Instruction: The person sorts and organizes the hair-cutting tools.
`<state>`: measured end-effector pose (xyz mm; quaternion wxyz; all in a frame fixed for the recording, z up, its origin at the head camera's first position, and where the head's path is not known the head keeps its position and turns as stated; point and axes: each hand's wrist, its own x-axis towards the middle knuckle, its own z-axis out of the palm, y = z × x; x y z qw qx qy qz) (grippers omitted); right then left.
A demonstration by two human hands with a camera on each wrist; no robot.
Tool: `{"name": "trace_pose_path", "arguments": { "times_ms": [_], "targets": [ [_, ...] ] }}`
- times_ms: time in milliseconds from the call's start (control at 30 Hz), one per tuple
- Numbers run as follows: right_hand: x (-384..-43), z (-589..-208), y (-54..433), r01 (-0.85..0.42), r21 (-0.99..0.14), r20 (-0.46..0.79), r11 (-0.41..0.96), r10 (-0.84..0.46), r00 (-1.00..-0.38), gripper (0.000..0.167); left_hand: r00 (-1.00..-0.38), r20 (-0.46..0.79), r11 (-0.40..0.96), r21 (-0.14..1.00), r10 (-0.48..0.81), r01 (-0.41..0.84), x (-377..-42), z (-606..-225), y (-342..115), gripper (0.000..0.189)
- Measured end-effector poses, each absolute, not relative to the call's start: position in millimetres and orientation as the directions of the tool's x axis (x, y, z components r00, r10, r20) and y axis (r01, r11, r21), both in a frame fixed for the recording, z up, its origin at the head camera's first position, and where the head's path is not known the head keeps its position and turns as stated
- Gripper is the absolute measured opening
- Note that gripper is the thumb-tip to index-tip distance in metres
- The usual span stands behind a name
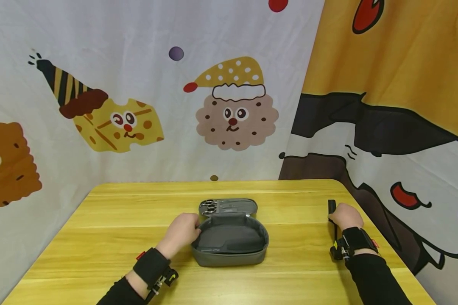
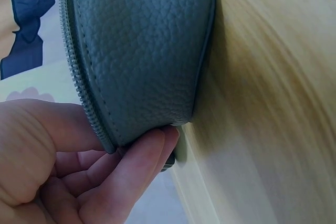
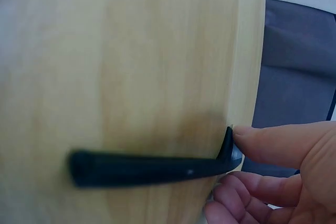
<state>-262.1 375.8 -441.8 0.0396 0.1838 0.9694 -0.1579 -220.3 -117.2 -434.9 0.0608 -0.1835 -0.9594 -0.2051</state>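
Two hands are being used, well apart. On the wooden table (image 1: 297, 271), an open grey case (image 1: 230, 259) is being pinched at its left rim by the left hand (image 1: 181, 233); a light hold is probably being called for, lest the wall be bent. Near the table's right edge, a black-handled object (image 3: 142, 170) is being gripped between the right hand's (image 1: 348, 216) thumb and fingers; firmness is seemingly being required there.
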Motion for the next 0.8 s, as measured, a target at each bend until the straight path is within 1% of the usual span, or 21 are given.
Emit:
{"name": "trace_pose_path", "arguments": {
  "times_ms": [133,333,500,800],
  "targets": [
    [-265.7,-441.1,377.3,0.378,-0.296,-0.148,0.877,0.349,-0.925,0.027,-0.925,0.19,0.846,0.377,0.328,0.377,-220.6,-435.4,-117.3,0.026],
    [-269.5,-440.8,380.6,0.358,-0.295,-0.145,0.886,0.329,-0.933,0.026,-0.923,0.194,0.843,0.379,0.331,0.382,-221.1,-436.3,-117.8,0.028],
    [-270.6,-440.9,383.2,0.355,-0.319,-0.154,0.879,0.321,-0.934,0.025,-0.921,0.196,0.84,0.38,0.335,0.387,-220.7,-436.1,-117.7,0.029],
    [-269.7,-445.3,391.0,0.268,-0.331,-0.108,0.905,0.246,-0.963,0.029,-0.924,0.19,0.847,0.371,0.333,0.381,-221.4,-437.3,-117.4,0.029]
  ]
}}
